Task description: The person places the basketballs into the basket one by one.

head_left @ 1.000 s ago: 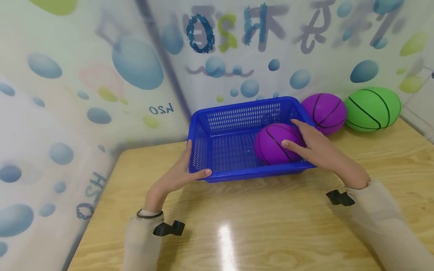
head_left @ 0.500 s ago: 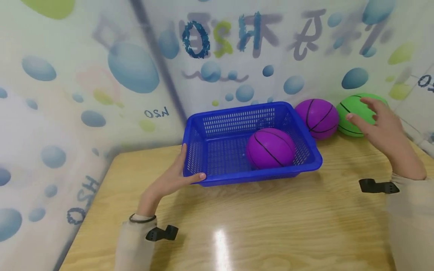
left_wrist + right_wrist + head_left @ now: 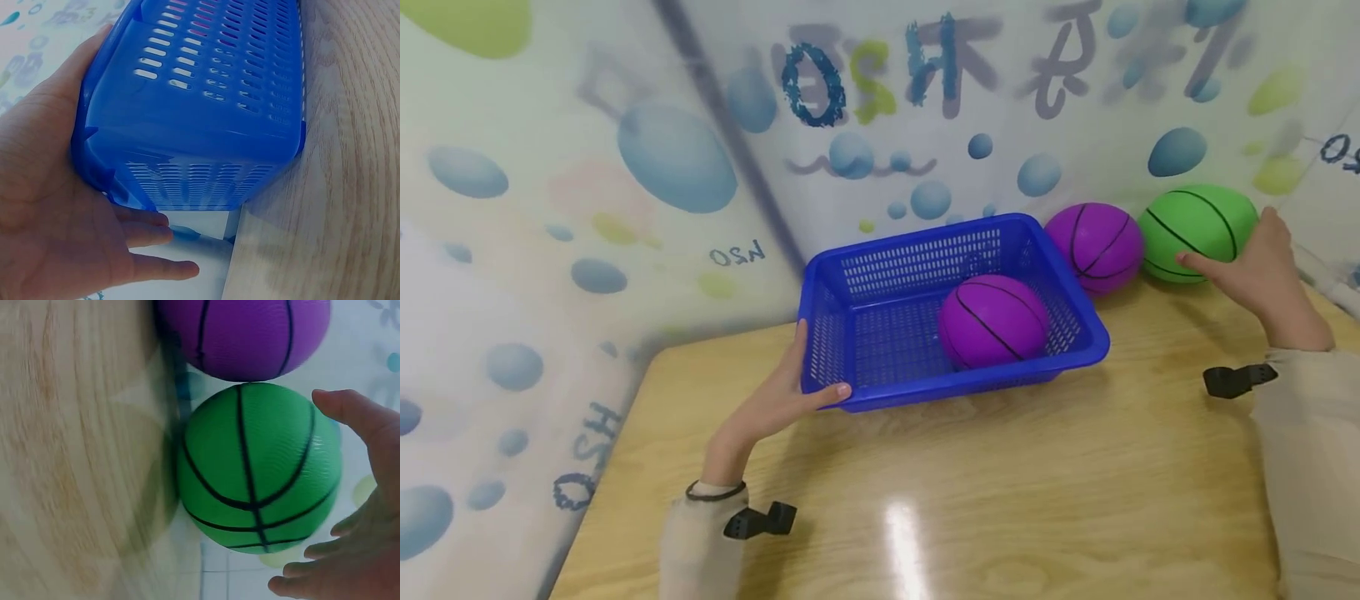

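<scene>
A blue plastic basket point(image 3: 951, 385) with slotted walls stands on the table near the wall. Inside, towards its right end, lies a purple ball point(image 3: 992, 322) with black basketball lines. My left hand point(image 3: 767, 404) rests at the basket's front left corner, thumb along the front rim and straight fingers by the left side. On the right, my right hand point(image 3: 1262, 271) is spread beside a green ball point(image 3: 262, 469) with the same black lines. Its thumb is in front of the ball and its other fingers are at the far right side; whether they touch it I cannot tell.
A second purple ball point(image 3: 1096, 248) sits between the basket and the green ball. Behind everything rises a wall covering point(image 3: 925, 100) printed with blue and green drops. The wooden table point(image 3: 1000, 500) extends in front of the basket.
My right hand has left the basket's right end and moved right to the green ball, its fingers now at the ball's side. My left hand stays at the basket's corner.
</scene>
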Available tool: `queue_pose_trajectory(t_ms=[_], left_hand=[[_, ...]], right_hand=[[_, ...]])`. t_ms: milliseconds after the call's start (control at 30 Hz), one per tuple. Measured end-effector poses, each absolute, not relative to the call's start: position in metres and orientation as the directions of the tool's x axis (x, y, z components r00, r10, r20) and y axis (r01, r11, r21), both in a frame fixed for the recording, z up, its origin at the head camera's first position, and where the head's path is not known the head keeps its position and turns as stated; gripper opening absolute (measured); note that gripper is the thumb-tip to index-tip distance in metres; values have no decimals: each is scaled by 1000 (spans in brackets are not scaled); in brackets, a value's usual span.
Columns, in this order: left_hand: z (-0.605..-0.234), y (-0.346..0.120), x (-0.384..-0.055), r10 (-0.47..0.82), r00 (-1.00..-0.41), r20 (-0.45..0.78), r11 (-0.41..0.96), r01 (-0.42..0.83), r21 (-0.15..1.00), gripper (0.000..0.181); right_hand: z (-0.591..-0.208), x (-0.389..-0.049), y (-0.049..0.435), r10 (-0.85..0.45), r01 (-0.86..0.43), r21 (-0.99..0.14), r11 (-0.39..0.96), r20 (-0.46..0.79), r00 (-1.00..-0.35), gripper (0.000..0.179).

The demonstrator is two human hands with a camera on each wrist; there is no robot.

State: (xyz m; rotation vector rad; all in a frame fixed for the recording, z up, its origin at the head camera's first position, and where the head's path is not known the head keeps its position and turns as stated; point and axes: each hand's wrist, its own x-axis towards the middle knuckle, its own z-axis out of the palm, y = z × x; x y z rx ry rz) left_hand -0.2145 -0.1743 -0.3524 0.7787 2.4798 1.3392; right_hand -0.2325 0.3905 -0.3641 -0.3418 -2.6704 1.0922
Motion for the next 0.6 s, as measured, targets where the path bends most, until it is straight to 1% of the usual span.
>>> queue_pose_trajectory(t_ms=[200,267,367,467,600], left_hand=[[-354,-176,-215,548,-834,59,408,328,852,105],[-351,-176,-214,539,-841,52,424,324,846,106],[-343,-172,-208,522,-852,33,451,309,837,108],[-330,-167,-201,509,-861,15,473,294,830,107],[-320,-165,-197,510,-860,6,479,290,828,105]], right_hand=[[-374,-246,392,303,170,-691,702,74,-950,116],[-377,-250,394,297,168,-678,715,77,-952,119],[-381,-252,396,310,178,-661,729,87,-947,117],[-382,-252,399,339,188,-654,733,111,-934,111],[-384,-251,397,382,200,-690,695,120,-916,107]])
